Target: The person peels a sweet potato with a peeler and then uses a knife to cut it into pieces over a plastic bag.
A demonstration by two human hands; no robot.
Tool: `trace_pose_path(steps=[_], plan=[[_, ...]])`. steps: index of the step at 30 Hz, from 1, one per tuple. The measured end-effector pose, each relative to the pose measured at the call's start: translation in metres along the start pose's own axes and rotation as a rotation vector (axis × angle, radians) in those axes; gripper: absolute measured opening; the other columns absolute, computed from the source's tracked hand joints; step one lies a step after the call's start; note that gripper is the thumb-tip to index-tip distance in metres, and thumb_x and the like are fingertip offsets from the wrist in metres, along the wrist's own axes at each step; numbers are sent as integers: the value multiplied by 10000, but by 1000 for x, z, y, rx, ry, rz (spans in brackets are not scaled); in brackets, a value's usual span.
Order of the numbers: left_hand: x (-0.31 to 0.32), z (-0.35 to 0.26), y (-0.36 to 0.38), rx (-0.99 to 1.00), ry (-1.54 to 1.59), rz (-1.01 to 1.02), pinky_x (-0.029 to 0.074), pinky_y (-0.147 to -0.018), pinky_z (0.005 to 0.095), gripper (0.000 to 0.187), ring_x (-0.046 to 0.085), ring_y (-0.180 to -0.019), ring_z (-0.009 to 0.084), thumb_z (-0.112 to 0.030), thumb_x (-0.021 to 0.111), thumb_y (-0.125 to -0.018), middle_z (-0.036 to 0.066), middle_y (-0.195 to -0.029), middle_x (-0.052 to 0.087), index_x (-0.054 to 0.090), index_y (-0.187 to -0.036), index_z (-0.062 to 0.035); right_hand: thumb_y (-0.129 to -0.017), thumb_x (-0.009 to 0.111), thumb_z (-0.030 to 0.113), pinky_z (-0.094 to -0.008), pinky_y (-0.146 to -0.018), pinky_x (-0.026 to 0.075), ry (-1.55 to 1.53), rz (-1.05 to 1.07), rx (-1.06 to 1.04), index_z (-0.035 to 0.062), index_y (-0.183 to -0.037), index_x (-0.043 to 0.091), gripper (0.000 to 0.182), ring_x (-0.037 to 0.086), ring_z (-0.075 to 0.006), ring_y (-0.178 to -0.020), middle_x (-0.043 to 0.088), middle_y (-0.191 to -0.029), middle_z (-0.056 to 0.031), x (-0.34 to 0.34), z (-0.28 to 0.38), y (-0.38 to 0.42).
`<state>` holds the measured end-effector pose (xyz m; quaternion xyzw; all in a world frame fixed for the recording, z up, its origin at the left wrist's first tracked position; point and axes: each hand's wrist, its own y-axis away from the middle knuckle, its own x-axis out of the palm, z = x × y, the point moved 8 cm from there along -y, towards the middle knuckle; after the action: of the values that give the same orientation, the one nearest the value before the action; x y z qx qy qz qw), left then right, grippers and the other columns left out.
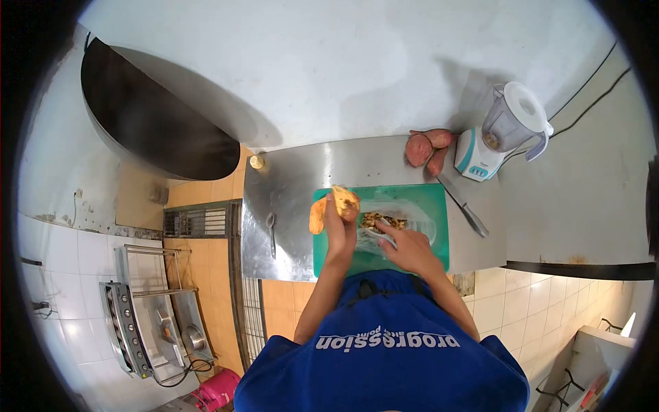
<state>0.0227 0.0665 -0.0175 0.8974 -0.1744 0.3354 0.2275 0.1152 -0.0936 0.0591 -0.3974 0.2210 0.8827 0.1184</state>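
My left hand (338,228) is closed around an orange piece that looks like peeled sweet potato (346,199). Another orange part (317,215) sticks out on the hand's left side. Both are held above the left part of a green cutting board (443,206). Over the board's middle, my right hand (410,248) has its fingers curled around a small pale object (383,237) whose kind I cannot make out. Just beyond those fingers lies a pile of brown and yellow scraps (392,220), on what looks like clear plastic spread over the board.
Several red-skinned sweet potatoes (419,149) lie at the back of the steel table (288,178). A knife (467,211) rests right of the board, near a blender (511,120). On the left are a spoon (272,233) and a small yellowish item (257,162). A dark wok-like pan (158,110) hangs back left.
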Motion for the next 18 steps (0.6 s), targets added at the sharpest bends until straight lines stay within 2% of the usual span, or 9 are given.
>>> trace_pose_path(steps=[3, 6, 11, 13, 15, 18], plan=[[-4, -16, -6, 31, 133, 6, 542, -1042, 386, 468, 651, -1099, 242, -437, 479, -1089, 130, -1170, 640, 564, -1241, -3, -1007, 555, 425, -536, -858, 533, -21, -16, 74, 272, -1452, 577, 472, 700, -418, -940, 729, -997, -230, 9, -39, 1], [1, -16, 0, -23, 218, 29, 546, -1042, 399, 464, 640, -1114, 257, -415, 503, -1078, 141, -1187, 636, 555, -1260, 9, -1012, 546, 433, -531, -842, 536, 49, -14, 116, 274, -1460, 566, 476, 700, -417, -928, 728, -979, -226, 9, -62, -1], [12, -5, 11, -101, 221, 142, 534, -1056, 409, 422, 624, -1148, 272, -330, 559, -1045, 142, -1224, 623, 541, -1289, 15, -1013, 546, 414, -522, -823, 532, 39, 4, 87, 269, -1466, 561, 476, 692, -407, -901, 718, -922, -208, 8, -52, -5], [15, 2, 11, -143, 209, 244, 508, -1082, 439, 422, 604, -1179, 266, -257, 597, -998, 128, -1272, 599, 532, -1331, -6, -1014, 547, 399, -513, -824, 527, 29, -5, 68, 264, -1471, 561, 477, 684, -401, -888, 709, -885, -197, 11, -50, -6], [11, 6, 12, -154, 196, 236, 498, -1080, 444, 435, 597, -1181, 258, -251, 604, -980, 115, -1285, 591, 534, -1349, -31, -1007, 553, 398, -527, -817, 536, 49, -2, 56, 239, -1432, 587, 455, 700, -406, -921, 733, -964, -204, 19, -54, -11], [7, 4, 15, -204, 190, 232, 485, -1066, 444, 468, 587, -1184, 242, -259, 611, -957, 91, -1306, 584, 537, -1381, -76, -997, 567, 389, -528, -820, 534, 60, 19, 86, 214, -1405, 604, 446, 700, -404, -931, 735, -966, -200, 24, -60, -14]])
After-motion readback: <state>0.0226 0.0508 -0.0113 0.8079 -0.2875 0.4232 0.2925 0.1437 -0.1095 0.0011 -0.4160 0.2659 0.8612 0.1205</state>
